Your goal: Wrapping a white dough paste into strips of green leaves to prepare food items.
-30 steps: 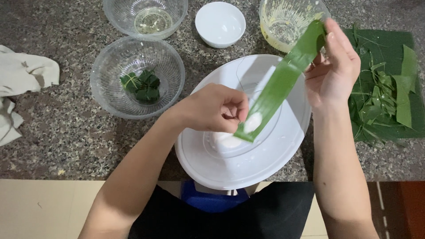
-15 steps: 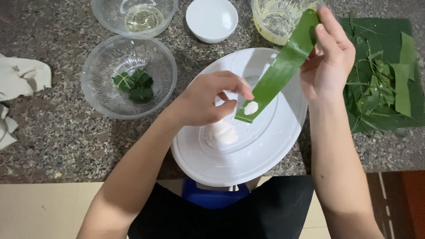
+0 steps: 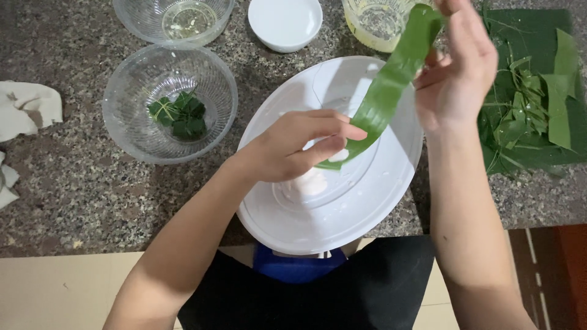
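Note:
A long green leaf strip [image 3: 391, 82] stretches diagonally between both hands above a large white bowl [image 3: 391, 189]. My right hand [image 3: 458, 73] pinches the strip's upper end at the top right. Around its lower end, where a small white lump [image 3: 338, 154] of dough sits on the leaf, my left hand [image 3: 299, 146] has its fingers closed. More white dough [image 3: 309, 182] lies in the bowl's bottom, partly hidden under my left hand.
A glass bowl [image 3: 131, 131] at the left holds small folded green leaf parcels [image 3: 178, 113]. Behind it are another glass bowl [image 3: 183, 18], a small white bowl [image 3: 284, 21] and a glass bowl with yellowish liquid [image 3: 373, 24]. Cut leaves [image 3: 538, 91] lie at the right, crumpled white cloth [image 3: 24, 113] at the left.
My left hand has pinched the leaf's lower end around the white lump and shifted slightly. The right hand has kept hold of the upper end.

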